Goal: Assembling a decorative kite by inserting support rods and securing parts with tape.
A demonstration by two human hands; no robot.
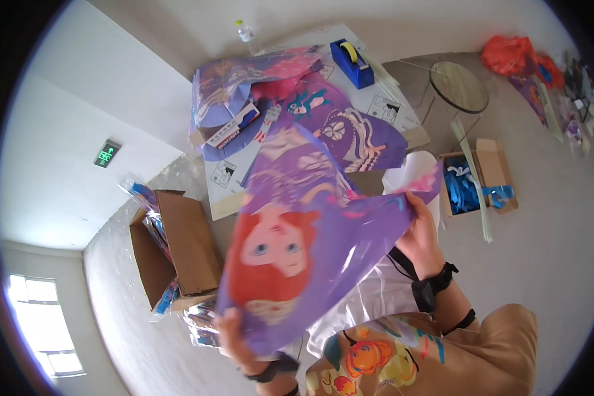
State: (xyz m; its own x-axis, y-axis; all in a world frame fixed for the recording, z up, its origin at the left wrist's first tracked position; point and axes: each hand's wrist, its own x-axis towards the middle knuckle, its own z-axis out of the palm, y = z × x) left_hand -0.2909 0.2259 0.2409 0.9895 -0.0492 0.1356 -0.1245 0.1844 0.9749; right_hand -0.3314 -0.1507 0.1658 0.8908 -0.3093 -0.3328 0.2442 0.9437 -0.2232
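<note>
A large, glossy purple sheet (pixel 356 244) printed with a red-haired cartoon figure is stretched between my hands. Its printed figure appears upside down. My left hand (pixel 237 340), slightly blurred, is closed on the near left edge. At the right corner, my right hand (pixel 421 234) pinches the sheet, thumb and fingers closed around its edge. The sheet's far end reaches over the table, where more purple printed sheets (pixel 350 132) lie spread. A dark band with a black device sits on my right wrist.
A board-topped table (pixel 228 191) carries a blue tape dispenser (pixel 352 64), a clear bottle (pixel 245 32) and a small box (pixel 233 127). Left stands an open carton (pixel 191 244). To the right are a box of blue pieces (pixel 461 188), pale thin rods (pixel 478 191) and a round stool (pixel 457 87).
</note>
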